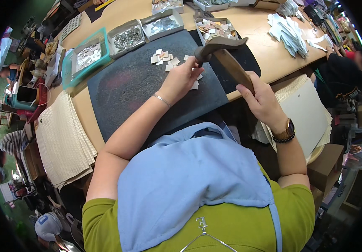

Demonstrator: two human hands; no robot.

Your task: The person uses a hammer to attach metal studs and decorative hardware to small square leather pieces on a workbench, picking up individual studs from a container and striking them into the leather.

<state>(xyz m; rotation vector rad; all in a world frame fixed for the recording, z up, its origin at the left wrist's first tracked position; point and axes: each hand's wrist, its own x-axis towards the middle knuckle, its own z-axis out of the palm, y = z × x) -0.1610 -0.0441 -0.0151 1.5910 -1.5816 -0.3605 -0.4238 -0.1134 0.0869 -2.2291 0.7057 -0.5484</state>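
Note:
My right hand (261,99) grips the brown wooden handle of a hammer (224,51); its dark head is raised above the dark rubber mat (134,84). My left hand (183,77) rests fingers-down on the mat, pinching a small pale square piece against it, right under the hammer head. A loose cluster of small pale square pieces (163,58) lies on the mat just beyond my left hand. A thin bracelet is on my left wrist and a watch on my right.
Shallow trays of shell pieces (127,38) line the far edge of the mat, next to a teal basket (84,59). A stack of white cut pieces (290,31) lies at the right. Woven cream sheets (61,138) hang at the left. Another person (340,71) sits at the right.

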